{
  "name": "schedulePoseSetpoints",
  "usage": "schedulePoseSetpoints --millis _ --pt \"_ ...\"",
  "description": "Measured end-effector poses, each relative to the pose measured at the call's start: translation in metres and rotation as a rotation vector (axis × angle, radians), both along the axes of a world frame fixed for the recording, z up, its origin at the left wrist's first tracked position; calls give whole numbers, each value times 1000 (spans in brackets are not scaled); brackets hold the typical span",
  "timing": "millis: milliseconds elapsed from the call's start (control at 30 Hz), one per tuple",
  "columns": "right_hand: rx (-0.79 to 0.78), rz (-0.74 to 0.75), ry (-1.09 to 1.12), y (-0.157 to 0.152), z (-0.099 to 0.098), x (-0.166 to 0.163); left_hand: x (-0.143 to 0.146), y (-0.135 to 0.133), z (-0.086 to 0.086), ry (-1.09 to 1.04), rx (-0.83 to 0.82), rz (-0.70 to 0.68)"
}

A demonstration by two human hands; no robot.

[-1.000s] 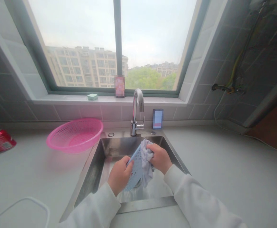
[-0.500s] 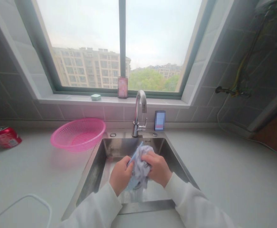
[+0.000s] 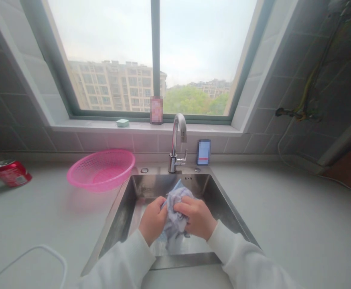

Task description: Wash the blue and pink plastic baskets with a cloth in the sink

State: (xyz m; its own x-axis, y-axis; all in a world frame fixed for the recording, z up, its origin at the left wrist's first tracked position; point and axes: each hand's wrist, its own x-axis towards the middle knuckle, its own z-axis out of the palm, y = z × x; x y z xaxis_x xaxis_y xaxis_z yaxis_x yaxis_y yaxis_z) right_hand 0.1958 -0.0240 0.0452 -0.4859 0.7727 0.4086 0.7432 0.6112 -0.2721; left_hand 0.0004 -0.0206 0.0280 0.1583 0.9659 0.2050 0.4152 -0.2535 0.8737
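Observation:
Over the steel sink (image 3: pixel 115 224), my left hand (image 3: pixel 153 220) grips a thin, light-blue flat thing (image 3: pixel 178 184) by its edge. Most of it is covered, so I cannot tell its kind. My right hand (image 3: pixel 197 216) is closed on a crumpled whitish-grey cloth (image 3: pixel 175 200), pressed against the blue thing. The cloth's loose end hangs down between both hands. Behind them stands the chrome faucet (image 3: pixel 174 148), with its spout above the sink.
A pink plastic basket (image 3: pixel 103 182) sits left of the sink, and a red can (image 3: pixel 11 173) lies farther left. A phone-like screen (image 3: pixel 203 152) leans by the wall. A white cable (image 3: pixel 51 251) curves across the near left counter. A small green box (image 3: pixel 122 123) is on the windowsill.
My right hand and the cloth have shifted slightly left over the blue thing, covering more of it. The cloth's end hangs lower. The whole view has moved a little.

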Motion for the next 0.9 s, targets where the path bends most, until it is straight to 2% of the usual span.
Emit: schedulePoseSetpoints --millis 167,233,333,367,433,533,600,633,733,800,833,900 --pt "-20 -272 154 16 3 16 1 1 -1 -33 -130 -30" --pt "-4 -231 109 11 3 13 2 0 -1 -13 -109 -42" --pt "9 5 -24 -2 3 0 1 0 0 -4 -21 -35" --pt "9 34 -37 -4 3 -2 0 1 1 -7 -2 -27" --pt "-17 -13 30 0 3 2 0 2 1 -13 -13 -6" --pt "-25 -249 146 15 4 18 0 2 1 -46 -111 -16" --pt "-13 -306 141 18 5 23 1 1 1 -70 -150 -46" --pt "-5 -277 119 17 5 22 2 1 0 -65 -147 -50" --pt "2 -55 26 7 3 11 2 1 0 -8 -51 -38" --pt "-17 20 14 4 2 7 1 1 -1 26 -7 -26" --pt "-29 5 37 6 2 7 1 2 0 33 -15 -23" --pt "-42 -117 115 11 2 12 1 2 0 32 -75 -32"
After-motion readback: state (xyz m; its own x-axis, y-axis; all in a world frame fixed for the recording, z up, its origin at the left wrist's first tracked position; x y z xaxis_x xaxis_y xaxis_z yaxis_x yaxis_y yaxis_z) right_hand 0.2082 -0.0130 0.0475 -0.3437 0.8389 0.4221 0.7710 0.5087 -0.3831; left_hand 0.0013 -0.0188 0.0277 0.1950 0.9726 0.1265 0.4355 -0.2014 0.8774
